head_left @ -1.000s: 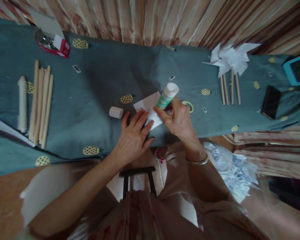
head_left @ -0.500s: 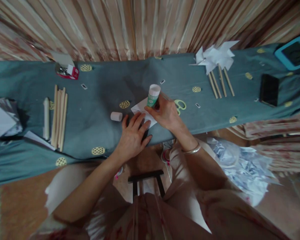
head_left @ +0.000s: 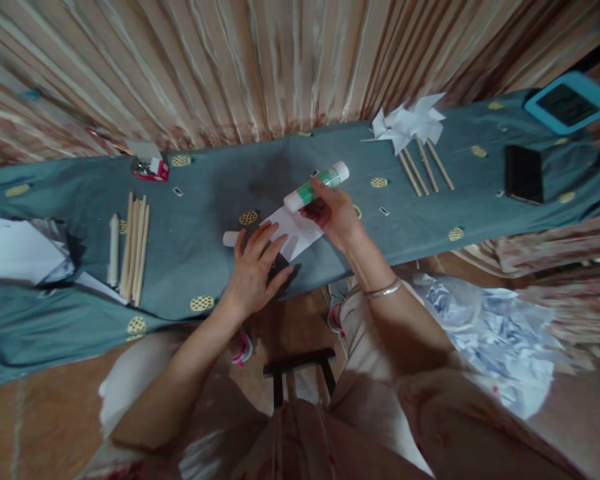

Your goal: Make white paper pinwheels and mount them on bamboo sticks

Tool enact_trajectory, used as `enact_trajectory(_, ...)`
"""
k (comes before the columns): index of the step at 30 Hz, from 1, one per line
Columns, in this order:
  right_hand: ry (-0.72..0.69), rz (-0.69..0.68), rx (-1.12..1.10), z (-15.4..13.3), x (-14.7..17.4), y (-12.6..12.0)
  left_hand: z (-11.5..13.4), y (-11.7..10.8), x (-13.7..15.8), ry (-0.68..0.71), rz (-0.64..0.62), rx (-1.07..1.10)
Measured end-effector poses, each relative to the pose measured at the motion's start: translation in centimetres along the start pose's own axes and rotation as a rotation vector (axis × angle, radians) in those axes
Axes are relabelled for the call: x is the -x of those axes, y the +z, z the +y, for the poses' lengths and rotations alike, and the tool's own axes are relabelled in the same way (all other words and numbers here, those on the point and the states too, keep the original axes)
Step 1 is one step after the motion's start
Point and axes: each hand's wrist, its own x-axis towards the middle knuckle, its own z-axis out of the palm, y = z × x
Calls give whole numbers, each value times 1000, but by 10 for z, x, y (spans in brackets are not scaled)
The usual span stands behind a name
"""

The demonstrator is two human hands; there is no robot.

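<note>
My right hand (head_left: pixel 336 212) is closed around a white and green glue stick (head_left: pixel 317 187), which is tilted with its white lower-left end just above the paper. Beneath it a folded piece of white paper (head_left: pixel 300 230) lies on the cloth. My left hand (head_left: pixel 255 270) rests with spread fingers on the paper's left edge. Beside its fingertips the white glue stick cap (head_left: pixel 229 238) lies on its side. Partly hidden behind my right hand are yellow-green scissors (head_left: pixel 357 211), of which only a bit of handle shows.
Wooden sticks (head_left: pixel 136 250) and a white stick (head_left: pixel 113 250) lie left, near a paper stack (head_left: pixel 20 250) and a red box (head_left: pixel 151 169). At right are paper pinwheels (head_left: pixel 411 125), a black phone (head_left: pixel 523 175) and a blue-framed tablet (head_left: pixel 570 103). A bag of paper (head_left: pixel 490 340) sits below.
The glue stick was upright against the paper; now it is lifted and tilted, its far end to the right. My left hand has shifted slightly left, by the cap. The view has moved a little.
</note>
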Motion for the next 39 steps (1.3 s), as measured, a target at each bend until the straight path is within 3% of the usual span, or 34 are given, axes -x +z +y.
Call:
enact_trajectory(2, 62, -9, -91, 0, 1, 0, -14, -11, 0, -62, 49, -13)
enact_trajectory(8, 82, -124, -223, 3, 10, 1, -54, -25, 1, -268, -8, 31)
enact_trajectory(11, 82, -181, -193, 6, 15, 5, -54, -22, 0, -363, 49, 114)
enact_trajectory(15, 117, -235, -187, 9, 21, 13, -39, -19, -3, -462, 141, 395)
enact_trajectory(20, 125, -221, -226, 11, 26, 20, -24, -16, -7, -436, 209, 554)
enact_trajectory(27, 107, -205, -192, 12, 29, 21, -21, -18, -8, -410, 265, 525)
enact_trajectory(39, 64, -225, -122, 15, 31, 22, -20, -19, -7, -374, 252, 471)
